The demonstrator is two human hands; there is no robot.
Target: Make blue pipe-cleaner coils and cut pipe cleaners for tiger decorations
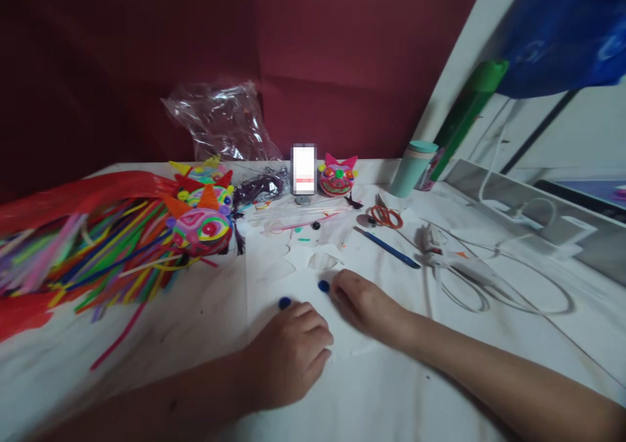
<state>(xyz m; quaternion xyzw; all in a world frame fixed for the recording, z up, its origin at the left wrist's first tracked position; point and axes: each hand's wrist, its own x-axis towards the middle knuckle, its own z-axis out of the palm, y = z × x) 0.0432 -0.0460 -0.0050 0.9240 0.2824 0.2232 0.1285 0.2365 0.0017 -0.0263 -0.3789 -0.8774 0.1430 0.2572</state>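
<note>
My left hand (293,351) rests low over a white sheet (264,279) with its fingers curled in and close together. Whether anything is under those fingers is hidden. A dark blue disc (284,303) lies just beyond its knuckles. To the right, my right hand (364,302) is closed, its fingertips turned down toward the sheet and hidden from view. Beside its fingers is a second dark blue disc (323,286), slightly apart from them. A cut-out gap (325,261) with curved edges shows in the paper above the hands.
Colourful strips (122,246) and horned lion-like heads (200,230) fill the left side. Another such head (338,176) stands behind, beside a bright phone (304,169). Orange-handled scissors (386,216), a blue craft knife (388,248), cables (469,285) and a green cup (411,169) lie right.
</note>
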